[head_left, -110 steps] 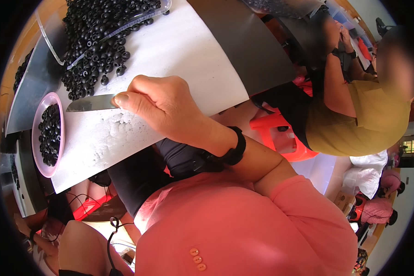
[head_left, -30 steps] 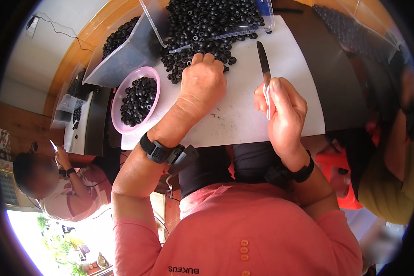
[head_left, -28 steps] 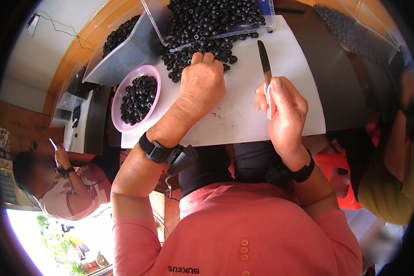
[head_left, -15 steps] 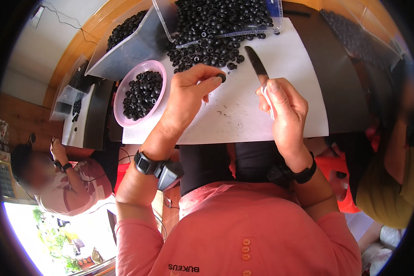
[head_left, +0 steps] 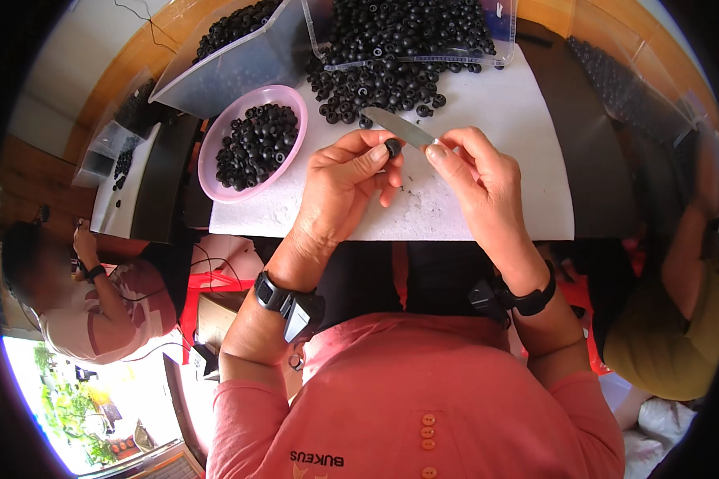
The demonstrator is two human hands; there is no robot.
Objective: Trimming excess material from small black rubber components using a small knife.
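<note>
My left hand [head_left: 345,184] pinches a small black ring-shaped piece [head_left: 392,148] between thumb and fingertips, just above the white board [head_left: 503,191]. My right hand [head_left: 479,180] grips a knife [head_left: 399,128], its metal blade pointing up-left and its tip close beside the black piece. Both hands hover over the middle of the board. A loose heap of the same black pieces [head_left: 375,84] lies at the board's far edge.
A pink bowl [head_left: 216,180] with black pieces sits at the left. Behind it are a clear tray [head_left: 487,32] and a grey scoop-like bin [head_left: 216,72], both holding black pieces. One person sits at the left [head_left: 96,295], another at the right [head_left: 679,319].
My left hand drew back from the heap with one black piece and lifted it. My right hand swung the knife from upright to slanting left, toward that piece.
</note>
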